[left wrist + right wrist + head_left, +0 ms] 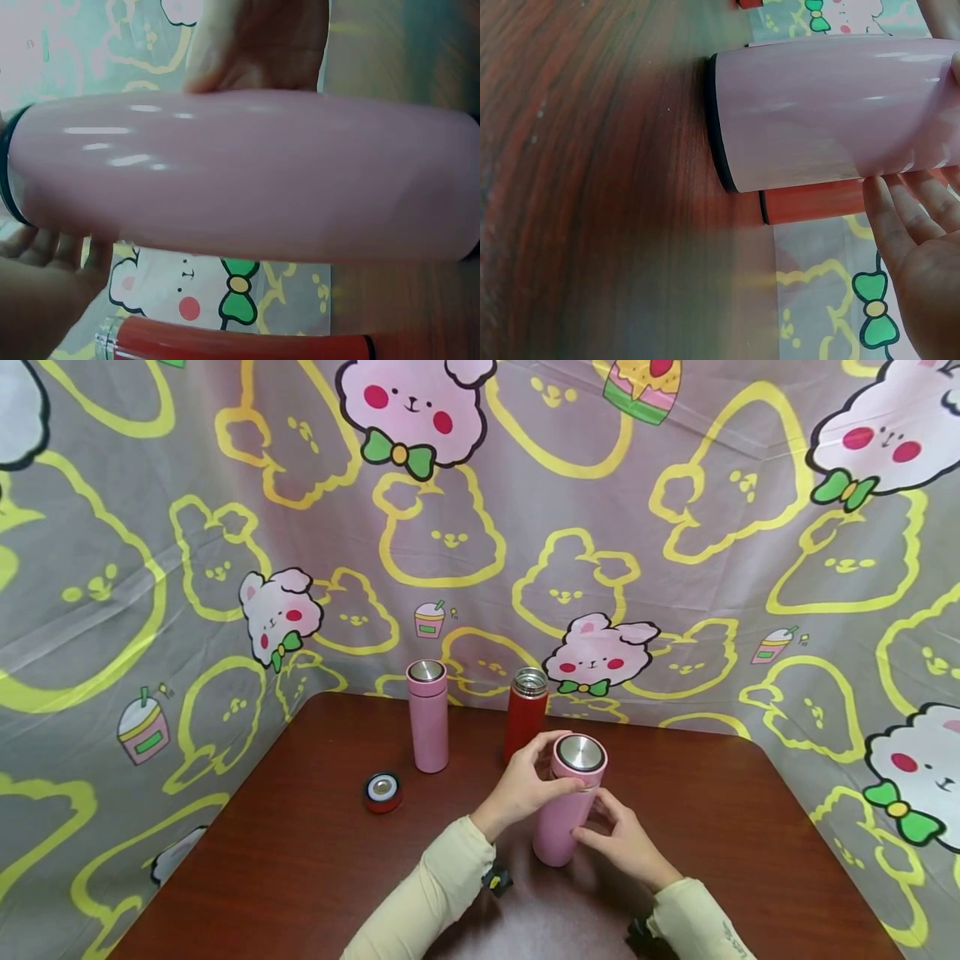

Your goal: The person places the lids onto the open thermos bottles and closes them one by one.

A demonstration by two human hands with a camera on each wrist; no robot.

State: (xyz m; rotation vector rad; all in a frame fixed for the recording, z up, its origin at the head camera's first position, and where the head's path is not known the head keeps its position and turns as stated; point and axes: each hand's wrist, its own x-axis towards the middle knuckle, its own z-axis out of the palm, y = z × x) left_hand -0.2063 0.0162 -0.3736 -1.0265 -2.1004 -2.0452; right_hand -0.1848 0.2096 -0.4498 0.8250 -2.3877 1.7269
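A pink thermos bottle point(561, 831) with a steel-topped lid stands between both hands, in front of the person. From its left side my left hand point(525, 787) grips the lid and neck, with the thumb across the front. Lower down, my right hand point(628, 845) holds the body from the right, thumb in front and fingers behind. In the right wrist view the bottle's black base point(721, 124) is close to the table, and the fingers point(904, 217) touch its side. The bottle spans the left wrist view, its lid partly cut off.
Behind the held bottle stands a red thermos bottle point(527, 714) without its lid. A second pink thermos point(429, 731), lid on, is farther left. The red lid point(382, 791) lies inside-up on the brown table point(300, 843). Patterned cloth point(450, 527) hangs around the table.
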